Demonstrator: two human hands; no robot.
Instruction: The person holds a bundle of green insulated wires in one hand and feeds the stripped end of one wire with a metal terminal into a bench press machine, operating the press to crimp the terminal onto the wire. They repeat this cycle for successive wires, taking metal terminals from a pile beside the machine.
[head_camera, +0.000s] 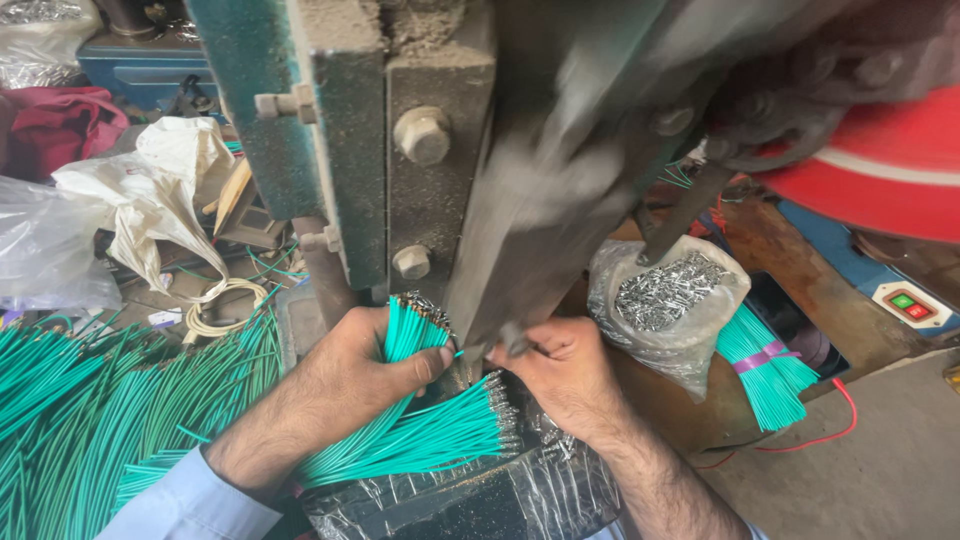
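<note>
You stand at a cluttered workshop counter (900, 460), grey and stained, with a heavy green press (340, 130) rising straight in front of you and a red wheel (880, 170) at its right. Your left hand (345, 385) has its fingers clenched around one bundle of green wires (410, 335); the bundle's long axis runs upright, metal-tipped ends pointing up toward the press. Below it one fan of green wires (420, 440) lies nearly level, tips pointing right. Your right hand (560, 370) pinches something small under the press; whether it is a wire you cannot tell. To the right sits one clear bag of small metal terminals (665, 295), and beside it one tied bundle (765, 365) with a purple band. A big loose heap of green wires (90, 410) spreads at the left, too many to count.
</note>
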